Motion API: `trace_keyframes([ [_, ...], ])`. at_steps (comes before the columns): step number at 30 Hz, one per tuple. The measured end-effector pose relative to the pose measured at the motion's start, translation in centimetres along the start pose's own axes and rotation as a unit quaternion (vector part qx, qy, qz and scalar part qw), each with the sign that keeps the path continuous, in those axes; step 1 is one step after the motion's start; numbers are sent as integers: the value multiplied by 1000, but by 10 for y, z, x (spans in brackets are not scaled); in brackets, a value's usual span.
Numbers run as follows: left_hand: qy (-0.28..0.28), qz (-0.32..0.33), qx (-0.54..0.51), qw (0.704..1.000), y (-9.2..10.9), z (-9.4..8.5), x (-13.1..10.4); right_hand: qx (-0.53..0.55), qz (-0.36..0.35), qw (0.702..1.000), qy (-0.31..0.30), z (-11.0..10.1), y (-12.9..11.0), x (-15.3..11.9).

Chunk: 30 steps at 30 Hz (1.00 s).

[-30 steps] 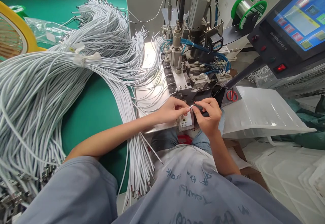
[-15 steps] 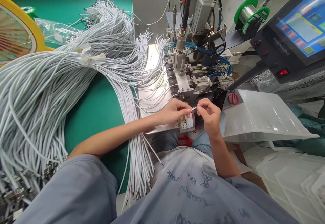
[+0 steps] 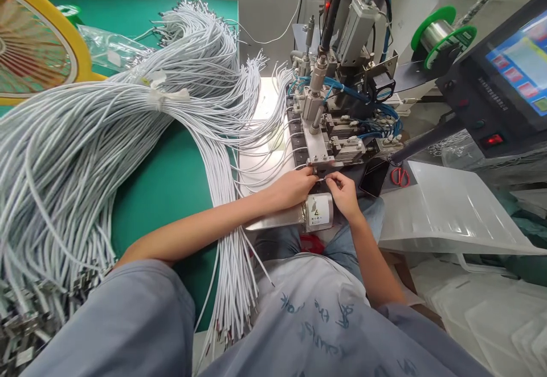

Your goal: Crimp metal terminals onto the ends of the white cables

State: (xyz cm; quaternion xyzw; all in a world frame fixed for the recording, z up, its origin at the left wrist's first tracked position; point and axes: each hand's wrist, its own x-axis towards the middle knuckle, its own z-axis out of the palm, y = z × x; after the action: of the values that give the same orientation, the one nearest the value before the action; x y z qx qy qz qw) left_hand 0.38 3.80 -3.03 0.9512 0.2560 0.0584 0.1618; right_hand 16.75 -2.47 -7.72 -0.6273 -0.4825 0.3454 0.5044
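Note:
My left hand point(image 3: 299, 187) is closed on a white cable, with the cable's end point(image 3: 321, 180) poking out past the fingertips. On the other side of that end, my right hand point(image 3: 343, 190) pinches at its tip; the small part between those fingers is hidden. Both hands are at the front edge of a soldering-type machine point(image 3: 318, 143) with metal cylinders and blue air tubes. Several white cables run from its side across a white plate point(image 3: 267, 163). Just below the hands is a metal box with a warning label point(image 3: 319, 210).
A large tied bundle of white cables point(image 3: 183, 115) covers much of the green table point(image 3: 143, 166). At left stands a yellow fan point(image 3: 81, 41). To the right are a solder wire spool point(image 3: 442, 38), a control screen point(image 3: 517, 69), red-handled scissors point(image 3: 400, 177) and a translucent plastic tray point(image 3: 461, 209).
Both hands have moved forward with the cable end, up to the machine's front edge. The whole view has shifted slightly, so the surroundings appear further right.

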Motion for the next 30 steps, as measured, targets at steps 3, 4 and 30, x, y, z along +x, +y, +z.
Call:
trace_keyframes([
  [3,1,1,-9,1000,-2,2,0,24,35,999,8,4,6,-1],
  [4,1,6,-10,1000,-2,3,0,32,45,998,9,5,7,-1],
  [30,-83,91,136,983,0,-7,0,79,137,987,-9,4,1,7],
])
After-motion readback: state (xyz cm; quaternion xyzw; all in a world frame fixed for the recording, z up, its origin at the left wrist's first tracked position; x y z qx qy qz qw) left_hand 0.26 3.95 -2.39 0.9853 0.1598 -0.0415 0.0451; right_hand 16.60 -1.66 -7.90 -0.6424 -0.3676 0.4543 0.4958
